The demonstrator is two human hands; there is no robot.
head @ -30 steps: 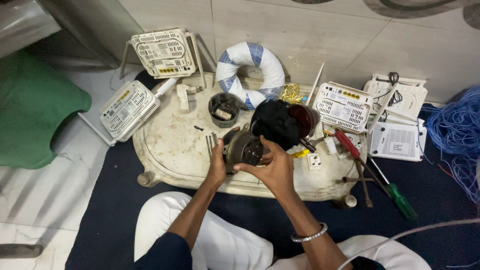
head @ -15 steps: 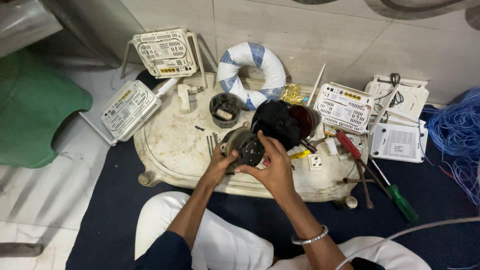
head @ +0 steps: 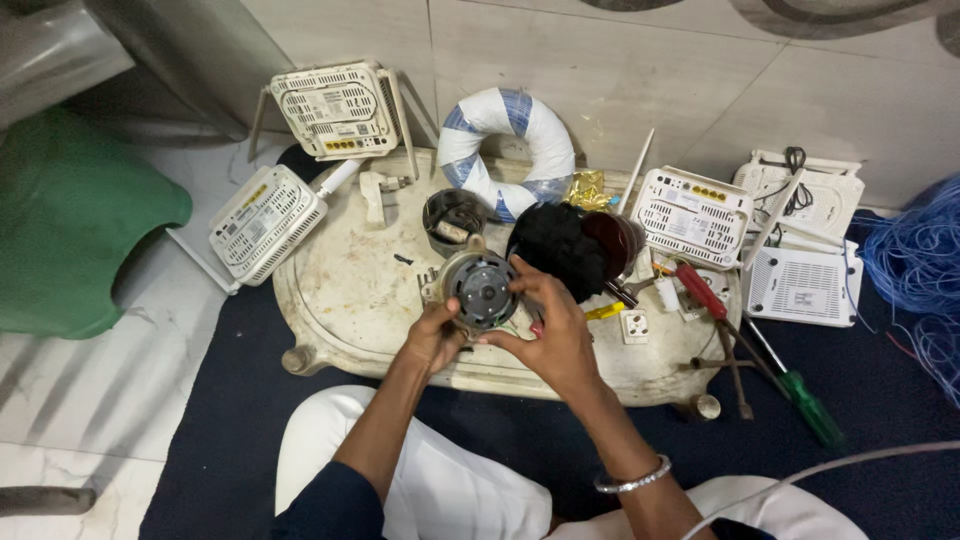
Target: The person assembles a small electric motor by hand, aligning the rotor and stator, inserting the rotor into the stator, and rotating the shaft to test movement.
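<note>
Both of my hands hold a round grey metal motor (head: 481,290) tilted up over a dirty white plastic tray (head: 345,300). My left hand (head: 433,337) grips its lower left side. My right hand (head: 553,335) holds its right edge, fingers reaching up over the rim. Just right of the motor lies a black round housing (head: 560,245) with a dark red part (head: 612,240). A small dark cup-shaped part (head: 452,218) sits behind the motor.
Several white routers (head: 265,222) lie around the tray. A blue-and-white tape ring (head: 507,150) lies at the back. A red-handled tool (head: 700,290), a green screwdriver (head: 808,405), a white socket (head: 634,326), blue cable (head: 915,270) and a green stool (head: 70,220) lie nearby.
I have turned and lifted the motor so its round face points more up toward me. My right hand's fingers have shifted up along its right rim.
</note>
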